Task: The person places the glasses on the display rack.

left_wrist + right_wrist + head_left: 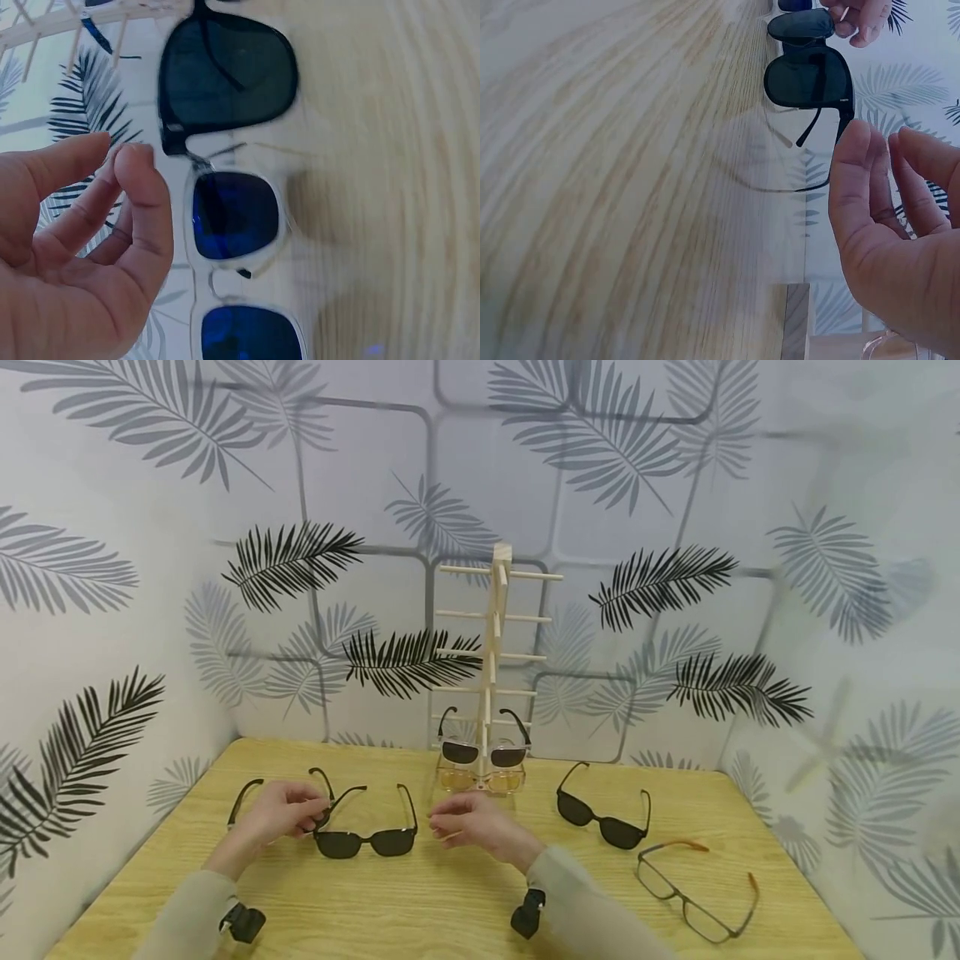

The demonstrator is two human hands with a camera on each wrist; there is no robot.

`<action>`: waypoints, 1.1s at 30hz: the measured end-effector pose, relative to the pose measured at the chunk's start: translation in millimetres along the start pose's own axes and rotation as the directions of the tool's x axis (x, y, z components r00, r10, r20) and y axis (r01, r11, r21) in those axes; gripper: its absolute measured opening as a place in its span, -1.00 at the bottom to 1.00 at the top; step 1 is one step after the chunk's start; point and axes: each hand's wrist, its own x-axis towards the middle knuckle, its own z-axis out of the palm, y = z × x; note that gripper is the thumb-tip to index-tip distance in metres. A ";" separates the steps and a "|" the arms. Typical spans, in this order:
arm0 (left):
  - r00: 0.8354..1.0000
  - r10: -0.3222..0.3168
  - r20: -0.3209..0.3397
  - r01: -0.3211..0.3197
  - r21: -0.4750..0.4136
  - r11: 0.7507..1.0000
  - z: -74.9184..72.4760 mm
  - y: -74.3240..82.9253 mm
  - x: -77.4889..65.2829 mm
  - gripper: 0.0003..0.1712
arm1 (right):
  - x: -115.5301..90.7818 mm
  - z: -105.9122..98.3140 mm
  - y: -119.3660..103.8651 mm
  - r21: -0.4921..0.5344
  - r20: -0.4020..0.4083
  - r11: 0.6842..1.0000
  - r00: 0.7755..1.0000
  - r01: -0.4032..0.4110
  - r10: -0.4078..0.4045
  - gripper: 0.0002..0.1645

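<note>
A pair of black sunglasses [366,842] lies on the wooden table between my two hands, lenses toward me and arms pointing back. My left hand [285,811] is beside its left corner, fingers loosely bent; in the left wrist view nothing shows between thumb and fingertips. Just off its right corner, my right hand [480,824] curves its fingers with nothing visible in them. Partly behind my left hand is another pair, clear-framed sunglasses [236,217] with dark blue-looking lenses. In the right wrist view, the black sunglasses [808,78] appear just beyond my fingertips.
Behind the hands stands a wooden display rack [495,635] with crossbars. Dark-lensed sunglasses [483,753] and orange-tinted glasses [504,781] sit low on it. At right lie black sunglasses [596,820] and thin-framed eyeglasses [682,897] on the table [420,914].
</note>
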 end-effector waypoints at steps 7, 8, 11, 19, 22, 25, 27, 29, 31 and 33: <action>1.000 -0.003 0.011 0.002 0.103 0.995 1.3 -10.9 -1.2 -0.75 | 4.0 10.1 0.7 0.018 0.022 1.000 1.000 0.010 -0.010 -0.59; 1.000 -0.003 0.009 0.002 0.115 0.993 1.9 -11.1 -1.7 -0.76 | 4.5 11.2 0.8 0.018 0.018 1.000 1.000 0.012 -0.013 -0.59; 1.000 0.015 0.023 -0.019 0.146 0.989 2.8 -9.9 -4.4 -0.77 | 6.5 13.3 2.3 0.011 0.007 1.000 1.000 0.010 -0.011 -0.60; 0.997 0.008 0.072 -0.014 0.081 0.997 1.6 -12.9 -5.7 -0.73 | 12.2 17.2 6.6 0.011 -0.015 1.000 1.000 -0.008 0.008 -0.61; 0.994 0.013 0.108 -0.017 0.042 0.999 -0.6 -16.4 -4.4 -0.69 | 13.2 19.0 7.2 0.015 -0.026 1.000 0.999 -0.019 0.019 -0.61; 0.988 0.038 0.152 -0.040 0.008 0.999 -3.0 -18.2 -2.1 -0.66 | 13.5 19.8 8.0 0.024 -0.035 0.999 0.999 -0.026 0.026 -0.61; 0.981 0.058 0.185 -0.057 -0.013 0.998 -4.6 -17.9 -0.4 -0.62 | 13.0 19.6 8.2 0.025 -0.034 0.999 0.999 -0.020 0.021 -0.60; 0.975 0.068 0.214 -0.060 -0.045 0.997 -5.7 -16.8 1.1 -0.59 | 12.3 18.7 7.8 0.039 -0.026 0.999 1.000 -0.014 0.015 -0.59; 0.970 0.073 0.233 -0.056 -0.079 0.995 -7.0 -15.2 2.5 -0.56 | 11.8 17.8 7.1 0.050 -0.023 0.999 1.000 -0.007 0.008 -0.58; 0.967 0.074 0.242 -0.050 -0.103 0.993 -9.3 -14.3 3.0 -0.54 | 11.2 17.5 5.1 0.067 -0.028 0.998 1.000 -0.006 0.008 -0.57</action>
